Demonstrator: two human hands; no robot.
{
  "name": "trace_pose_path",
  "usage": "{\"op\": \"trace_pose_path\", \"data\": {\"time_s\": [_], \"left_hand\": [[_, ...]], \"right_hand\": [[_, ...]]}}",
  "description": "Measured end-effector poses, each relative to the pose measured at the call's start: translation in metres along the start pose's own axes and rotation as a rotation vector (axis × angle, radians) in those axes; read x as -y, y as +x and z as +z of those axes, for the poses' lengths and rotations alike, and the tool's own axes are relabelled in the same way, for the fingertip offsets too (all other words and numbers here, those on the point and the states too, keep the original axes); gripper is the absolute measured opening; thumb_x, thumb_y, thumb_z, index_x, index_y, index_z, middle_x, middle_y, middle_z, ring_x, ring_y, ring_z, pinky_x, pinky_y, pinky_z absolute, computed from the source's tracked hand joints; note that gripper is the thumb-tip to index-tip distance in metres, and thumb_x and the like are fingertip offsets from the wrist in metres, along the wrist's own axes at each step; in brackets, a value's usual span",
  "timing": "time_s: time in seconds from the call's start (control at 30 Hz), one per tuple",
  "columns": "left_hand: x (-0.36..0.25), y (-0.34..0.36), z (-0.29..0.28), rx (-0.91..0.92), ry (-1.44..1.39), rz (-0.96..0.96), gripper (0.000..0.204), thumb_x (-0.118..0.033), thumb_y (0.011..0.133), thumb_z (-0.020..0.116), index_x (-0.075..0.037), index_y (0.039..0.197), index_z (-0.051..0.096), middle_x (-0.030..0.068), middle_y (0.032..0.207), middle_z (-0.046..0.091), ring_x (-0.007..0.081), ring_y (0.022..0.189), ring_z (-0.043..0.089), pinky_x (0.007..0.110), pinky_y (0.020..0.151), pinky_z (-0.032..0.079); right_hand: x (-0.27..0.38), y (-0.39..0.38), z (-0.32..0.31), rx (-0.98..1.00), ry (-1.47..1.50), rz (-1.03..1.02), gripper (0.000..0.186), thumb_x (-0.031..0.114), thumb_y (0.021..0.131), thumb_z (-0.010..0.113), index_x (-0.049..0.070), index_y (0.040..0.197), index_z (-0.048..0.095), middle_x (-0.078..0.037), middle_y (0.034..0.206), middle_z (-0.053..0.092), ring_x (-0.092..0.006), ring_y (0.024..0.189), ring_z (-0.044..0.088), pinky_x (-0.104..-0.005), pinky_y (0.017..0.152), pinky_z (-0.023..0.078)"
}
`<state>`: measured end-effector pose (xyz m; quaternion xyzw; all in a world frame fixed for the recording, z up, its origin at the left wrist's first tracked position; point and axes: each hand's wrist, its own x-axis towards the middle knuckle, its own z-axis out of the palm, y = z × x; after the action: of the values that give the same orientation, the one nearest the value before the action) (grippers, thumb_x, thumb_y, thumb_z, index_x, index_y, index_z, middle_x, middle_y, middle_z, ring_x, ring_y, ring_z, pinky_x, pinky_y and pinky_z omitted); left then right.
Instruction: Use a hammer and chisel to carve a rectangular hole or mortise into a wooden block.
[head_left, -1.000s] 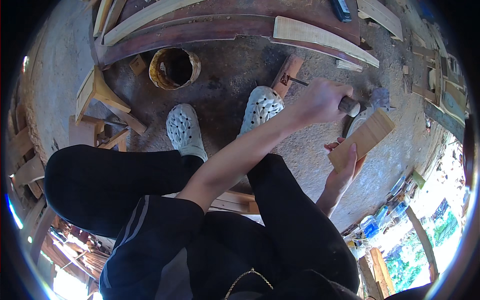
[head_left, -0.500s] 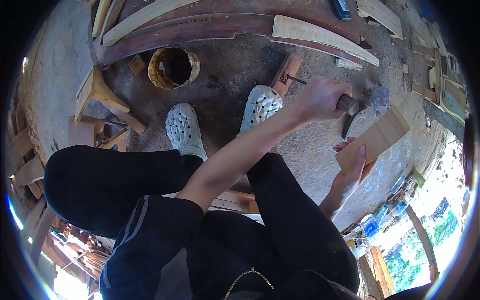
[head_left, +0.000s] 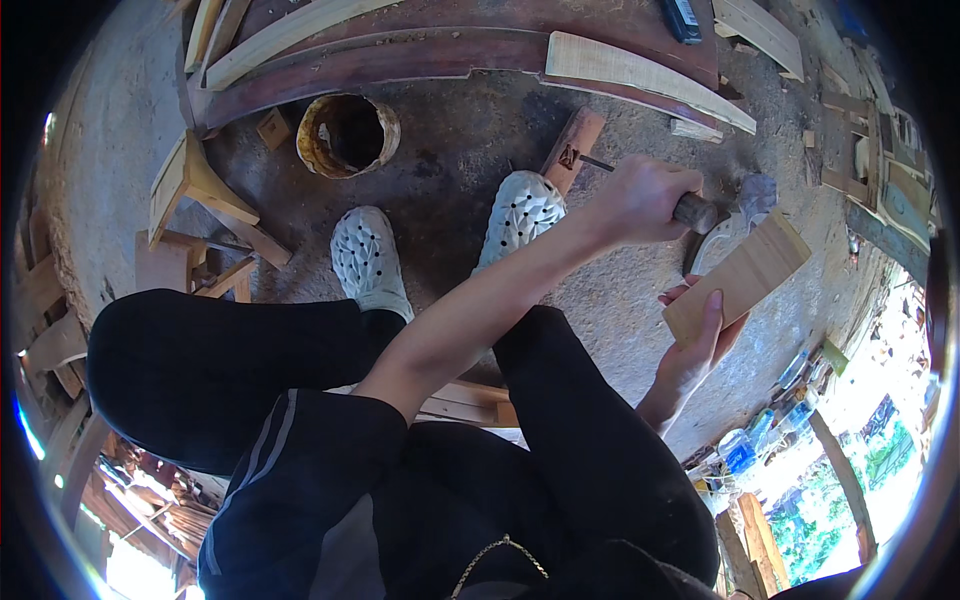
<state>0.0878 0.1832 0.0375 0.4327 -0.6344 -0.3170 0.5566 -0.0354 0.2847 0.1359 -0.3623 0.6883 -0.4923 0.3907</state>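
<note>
In the head camera's downward view, the person's left hand is closed firmly around a chisel-like tool, its rounded handle end poking out of the fist. The tool's thin metal shaft reaches a dark hollow in a small reddish wood piece, which lies on the floor with its near end at the toe of a white perforated shoe. The right hand grips the lower end of a pale wooden block, thumb on its upper face, raised off the floor. A stained bucket stands near the edge of a long reddish board.
</note>
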Motion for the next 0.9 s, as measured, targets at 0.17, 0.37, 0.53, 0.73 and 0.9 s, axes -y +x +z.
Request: {"op": "trace_pose_path", "data": {"time_s": [0.17, 0.37, 0.53, 0.73, 0.9], "left_hand": [[0.001, 0.000, -0.001, 0.009, 0.008, -0.008, 0.019, -0.010, 0.062, 0.071, -0.009, 0.078, 0.061, 0.0091, 0.067, 0.063, 0.0298, 0.063, 0.066, 0.040, 0.056, 0.052], [0.000, 0.001, -0.002, -0.008, 0.004, 0.002, 0.018, -0.009, 0.063, 0.072, -0.009, 0.077, 0.061, 0.0095, 0.067, 0.063, 0.0294, 0.063, 0.066, 0.040, 0.056, 0.052], [0.004, -0.002, 0.001, -0.024, 0.013, 0.004, 0.017, -0.007, 0.065, 0.074, -0.009, 0.075, 0.060, 0.0083, 0.065, 0.064, 0.0265, 0.060, 0.067, 0.038, 0.053, 0.051], [0.010, -0.001, 0.002, -0.097, 0.014, 0.032, 0.018, -0.007, 0.067, 0.075, -0.009, 0.072, 0.059, 0.0073, 0.064, 0.064, 0.0257, 0.057, 0.066, 0.036, 0.050, 0.050], [0.004, -0.001, 0.000, -0.082, 0.032, 0.024, 0.016, -0.007, 0.067, 0.073, -0.010, 0.072, 0.058, 0.0074, 0.063, 0.063, 0.0265, 0.056, 0.065, 0.037, 0.050, 0.050]], "right_hand": [[-0.001, 0.001, 0.000, -0.009, -0.003, 0.002, 0.056, 0.022, 0.094, 0.061, 0.002, 0.140, 0.035, -0.022, 0.098, 0.062, -0.0250, 0.071, 0.064, -0.0389, 0.062, 0.057], [0.001, 0.000, -0.002, -0.014, -0.002, -0.024, 0.054, 0.023, 0.095, 0.058, 0.002, 0.140, 0.035, -0.022, 0.098, 0.063, -0.0262, 0.071, 0.064, -0.0400, 0.062, 0.057], [0.044, 0.000, -0.004, -0.215, -0.225, -0.451, 0.065, 0.049, 0.097, 0.036, -0.011, 0.111, 0.054, -0.021, 0.084, 0.062, -0.0261, 0.071, 0.062, -0.0347, 0.068, 0.053], [0.038, -0.001, 0.003, 0.178, -0.845, -0.343, 0.046, 0.042, 0.088, 0.067, 0.001, 0.104, 0.054, -0.010, 0.085, 0.056, -0.0184, 0.082, 0.053, -0.0365, 0.071, 0.043], [0.058, 0.012, -0.014, -0.109, -0.309, -0.535, 0.057, 0.047, 0.085, 0.066, -0.002, 0.112, 0.055, -0.014, 0.091, 0.060, -0.0262, 0.089, 0.060, -0.0389, 0.082, 0.048]]}}
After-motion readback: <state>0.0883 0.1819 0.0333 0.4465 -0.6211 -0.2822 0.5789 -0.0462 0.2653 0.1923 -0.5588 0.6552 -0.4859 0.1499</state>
